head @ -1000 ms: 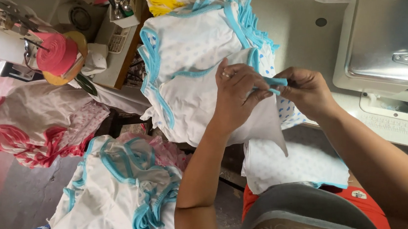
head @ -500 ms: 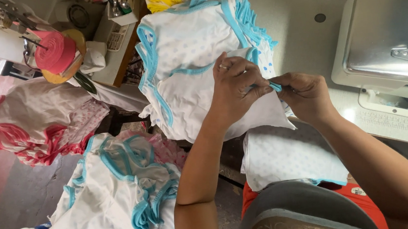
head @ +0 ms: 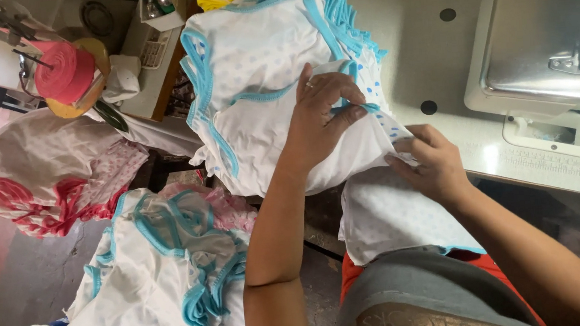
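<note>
White garments with pale blue dots and turquoise binding (head: 255, 69) are noted left of the grey sewing machine (head: 543, 46). Further left of the machine, a pink thread spool (head: 62, 70) and pink-and-white garments (head: 43, 175) are recorded.

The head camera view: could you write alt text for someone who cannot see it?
Seen from above, a person's left hand and right hand grip a white cloth piece with blue dots on a stack of white garments with light blue trim. A grey sewing machine sits to the right.
</note>
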